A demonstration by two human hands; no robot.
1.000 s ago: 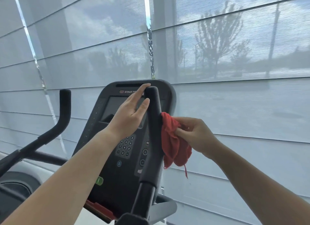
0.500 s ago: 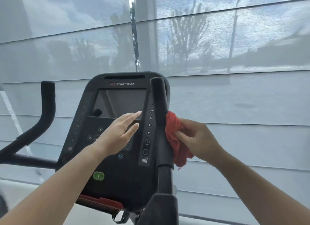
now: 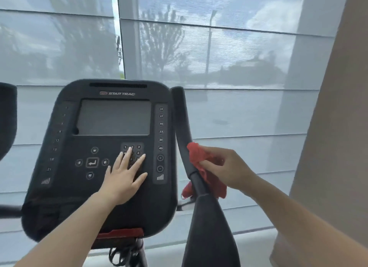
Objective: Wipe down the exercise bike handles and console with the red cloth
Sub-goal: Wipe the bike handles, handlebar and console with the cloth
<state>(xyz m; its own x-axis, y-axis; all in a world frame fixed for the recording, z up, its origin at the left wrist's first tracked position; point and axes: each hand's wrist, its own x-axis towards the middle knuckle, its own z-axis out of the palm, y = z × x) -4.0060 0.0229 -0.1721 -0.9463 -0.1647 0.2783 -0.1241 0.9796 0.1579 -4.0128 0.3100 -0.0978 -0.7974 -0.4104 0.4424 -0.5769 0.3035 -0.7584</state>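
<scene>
Window blinds [image 3: 239, 117] behind. My right hand [image 3: 229, 168] grips red cloth [image 3: 201, 163] against right handle [image 3: 183, 131]; left hand [image 3: 124, 177] flat on console [image 3: 65, 187]. Next: wipe upward, then console.

The person's visible body comprises a left hand [image 3: 123, 179] and a right hand [image 3: 229, 169], both bare, each joined at a narrow wrist to a bare forearm, the left forearm [image 3: 75, 227] and the right forearm [image 3: 298, 213] running uncovered to the near edge of view.

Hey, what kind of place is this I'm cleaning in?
Likely a gym or fitness room: a Star Trac console with a keypad, a padded bike handle, and large shaded windows.
</scene>
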